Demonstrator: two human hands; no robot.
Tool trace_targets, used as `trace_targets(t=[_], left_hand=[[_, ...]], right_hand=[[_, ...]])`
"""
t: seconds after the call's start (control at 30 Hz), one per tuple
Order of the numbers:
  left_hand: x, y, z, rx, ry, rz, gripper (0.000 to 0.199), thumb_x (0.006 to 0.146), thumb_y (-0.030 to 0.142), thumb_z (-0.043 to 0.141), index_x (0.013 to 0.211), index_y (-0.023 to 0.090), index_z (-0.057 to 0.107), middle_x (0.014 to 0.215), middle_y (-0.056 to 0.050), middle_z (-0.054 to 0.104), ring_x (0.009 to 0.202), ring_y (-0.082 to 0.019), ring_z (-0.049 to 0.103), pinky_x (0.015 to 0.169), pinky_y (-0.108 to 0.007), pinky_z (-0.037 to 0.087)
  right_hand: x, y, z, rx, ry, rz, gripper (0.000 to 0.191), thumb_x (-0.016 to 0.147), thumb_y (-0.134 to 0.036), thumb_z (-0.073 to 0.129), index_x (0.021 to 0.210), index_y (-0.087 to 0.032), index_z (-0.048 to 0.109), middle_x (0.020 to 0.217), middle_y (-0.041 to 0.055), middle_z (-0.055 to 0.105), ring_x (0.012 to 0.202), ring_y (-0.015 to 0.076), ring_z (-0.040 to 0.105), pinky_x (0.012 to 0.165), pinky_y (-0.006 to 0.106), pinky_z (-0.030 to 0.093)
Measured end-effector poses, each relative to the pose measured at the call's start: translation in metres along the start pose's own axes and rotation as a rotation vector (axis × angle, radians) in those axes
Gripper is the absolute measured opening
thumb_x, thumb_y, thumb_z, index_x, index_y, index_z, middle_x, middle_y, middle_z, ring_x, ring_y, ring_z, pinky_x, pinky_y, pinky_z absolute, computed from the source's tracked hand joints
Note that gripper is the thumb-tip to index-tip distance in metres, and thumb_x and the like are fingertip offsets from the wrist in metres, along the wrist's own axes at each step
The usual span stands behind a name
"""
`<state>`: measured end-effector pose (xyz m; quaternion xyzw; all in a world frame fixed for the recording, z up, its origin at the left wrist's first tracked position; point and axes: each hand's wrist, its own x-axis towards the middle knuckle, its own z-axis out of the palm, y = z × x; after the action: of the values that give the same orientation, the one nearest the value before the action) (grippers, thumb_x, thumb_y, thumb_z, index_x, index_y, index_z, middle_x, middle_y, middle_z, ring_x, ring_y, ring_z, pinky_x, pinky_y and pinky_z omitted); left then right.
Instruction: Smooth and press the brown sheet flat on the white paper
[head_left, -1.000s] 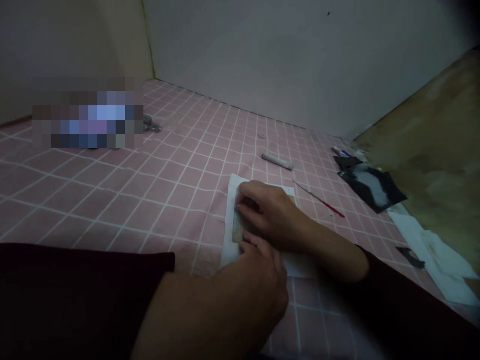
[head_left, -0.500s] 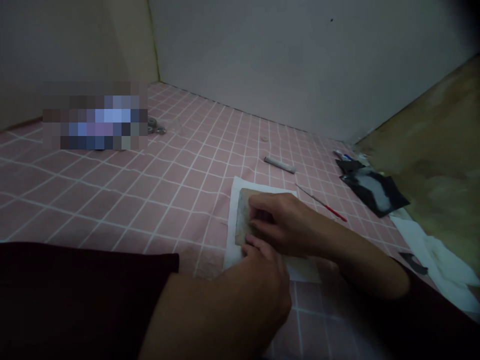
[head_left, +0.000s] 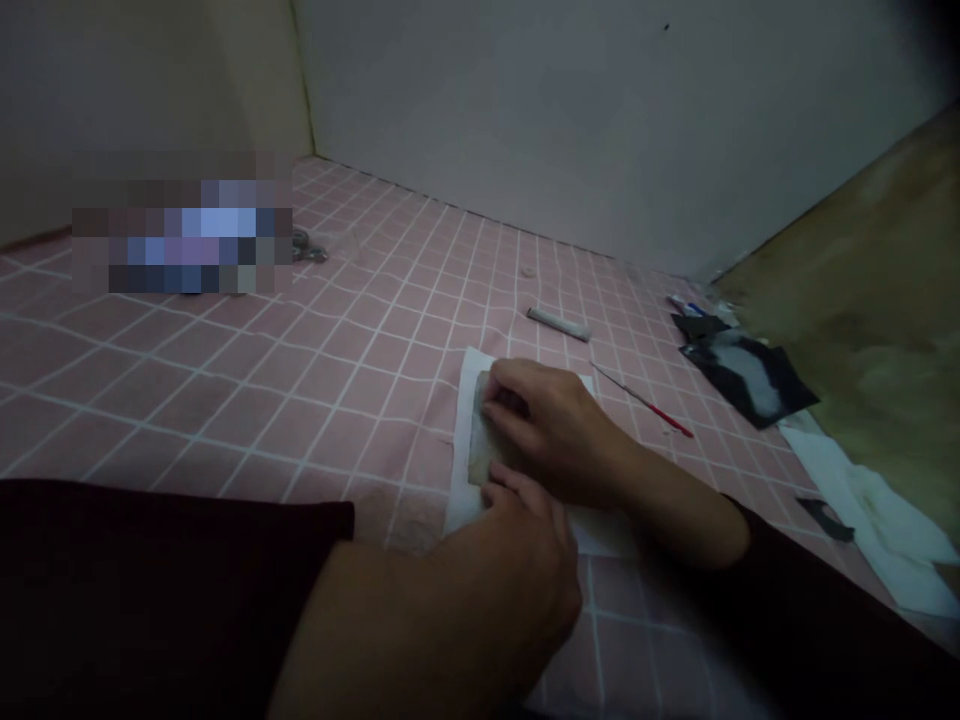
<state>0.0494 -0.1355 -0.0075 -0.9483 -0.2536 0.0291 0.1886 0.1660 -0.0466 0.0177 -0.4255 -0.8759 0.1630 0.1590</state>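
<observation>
A thin grey-brown rectangular sheet (head_left: 484, 440) lies on a larger white sheet of paper (head_left: 463, 505). My left hand (head_left: 525, 570) is closed at the near edge of the grey-brown sheet, its fingertips bent onto it. Just beyond, my right hand (head_left: 559, 425) is above the same sheet with thumb and fingers drawn together in a pinch near its far left corner. Whatever sits between those fingertips is hidden. Both hands cover much of the grey-brown sheet.
A grey tube-like piece (head_left: 559, 323) and a thin red-handled tool (head_left: 656, 410) lie beyond the paper on the pink checked cloth (head_left: 360, 370). Black sheets (head_left: 795, 385), white paper (head_left: 855, 510) and a dark curved scrap (head_left: 825, 519) are at right. Scissors (head_left: 309, 247) lie far left.
My right hand has slid left and slightly away from me across the grey-brown sheet, toward its far left corner. My left hand has stayed at the near edge. The view has shifted slightly.
</observation>
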Motion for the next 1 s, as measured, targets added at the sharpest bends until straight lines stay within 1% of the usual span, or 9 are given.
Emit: trace_targets(t=[0.07,0.13,0.2,0.27,0.33,0.43,0.6,0.8,1.0], left_hand=[[0.001,-0.001,0.0,-0.008,-0.022,0.024,0.052,0.085,0.046,0.044,0.112,0.006,0.062,0.103,-0.027,0.064,0.087,-0.04,0.063,0.057,-0.045,0.049],[0.001,-0.001,-0.001,-0.027,-0.014,0.019,0.052,0.085,0.047,0.044,0.111,0.007,0.063,0.102,-0.027,0.065,0.087,-0.04,0.063,0.057,-0.045,0.049],[0.0,-0.001,-0.003,-0.037,0.006,-0.015,0.048,0.086,0.046,0.044,0.109,0.009,0.065,0.102,-0.024,0.066,0.088,-0.039,0.063,0.058,-0.044,0.05],[0.0,-0.001,-0.004,-0.033,0.025,-0.048,0.046,0.087,0.043,0.044,0.111,0.01,0.064,0.104,-0.023,0.066,0.089,-0.038,0.063,0.059,-0.042,0.049],[0.0,0.0,-0.003,-0.022,0.04,-0.067,0.044,0.089,0.041,0.043,0.113,0.011,0.064,0.105,-0.023,0.066,0.09,-0.038,0.064,0.059,-0.041,0.049],[0.001,0.003,0.001,-0.027,0.045,-0.083,0.044,0.089,0.04,0.041,0.112,0.011,0.064,0.104,-0.023,0.066,0.089,-0.038,0.064,0.058,-0.042,0.049],[0.005,0.008,0.011,-0.055,0.05,-0.069,0.044,0.086,0.043,0.045,0.108,0.01,0.066,0.1,-0.024,0.066,0.086,-0.041,0.064,0.053,-0.044,0.048],[0.005,0.008,0.012,-0.026,0.033,-0.047,0.053,0.085,0.05,0.046,0.113,0.009,0.063,0.103,-0.026,0.065,0.087,-0.041,0.063,0.056,-0.046,0.048],[0.002,0.005,0.009,-0.026,0.066,-0.071,0.046,0.088,0.043,0.042,0.112,0.01,0.063,0.102,-0.021,0.066,0.088,-0.037,0.063,0.059,-0.043,0.047]], right_hand=[[0.001,0.0,0.001,0.005,0.02,-0.02,0.011,0.081,-0.008,0.049,0.075,-0.017,0.05,0.072,-0.002,0.052,0.067,0.0096,0.045,0.062,0.023,0.035],[0.0,0.001,-0.003,0.032,-0.068,-0.011,0.013,0.078,-0.007,0.051,0.071,-0.018,0.05,0.068,-0.0031,0.051,0.062,0.0089,0.044,0.058,0.023,0.034],[-0.002,0.004,-0.011,0.115,-0.167,0.06,0.013,0.077,-0.008,0.053,0.068,-0.018,0.052,0.064,-0.0037,0.052,0.058,0.0086,0.045,0.055,0.023,0.033],[-0.002,0.01,-0.017,0.311,-0.194,0.174,0.01,0.078,-0.012,0.056,0.071,-0.018,0.055,0.063,-0.003,0.054,0.058,0.0095,0.049,0.055,0.024,0.035],[-0.001,0.018,-0.02,0.587,-0.182,0.277,0.004,0.08,-0.018,0.059,0.076,-0.018,0.057,0.063,-0.0019,0.057,0.059,0.0108,0.053,0.057,0.025,0.04],[0.0,0.026,-0.017,0.94,-0.236,0.363,0.011,0.08,-0.026,0.064,0.084,-0.018,0.058,0.063,-0.0022,0.059,0.058,0.0094,0.055,0.057,0.023,0.044],[0.0,0.03,-0.01,1.256,-0.302,0.436,0.011,0.079,-0.023,0.066,0.083,-0.016,0.059,0.067,-0.0035,0.057,0.056,0.0048,0.053,0.053,0.016,0.043],[-0.001,0.033,-0.009,1.412,-0.346,0.453,0.009,0.081,-0.02,0.065,0.085,-0.014,0.06,0.077,0.0002,0.058,0.059,0.0035,0.053,0.053,0.012,0.045],[-0.001,0.032,-0.009,1.444,-0.361,0.473,0.007,0.082,-0.018,0.064,0.086,-0.014,0.06,0.081,0.0027,0.062,0.058,0.0029,0.053,0.054,0.012,0.046]])
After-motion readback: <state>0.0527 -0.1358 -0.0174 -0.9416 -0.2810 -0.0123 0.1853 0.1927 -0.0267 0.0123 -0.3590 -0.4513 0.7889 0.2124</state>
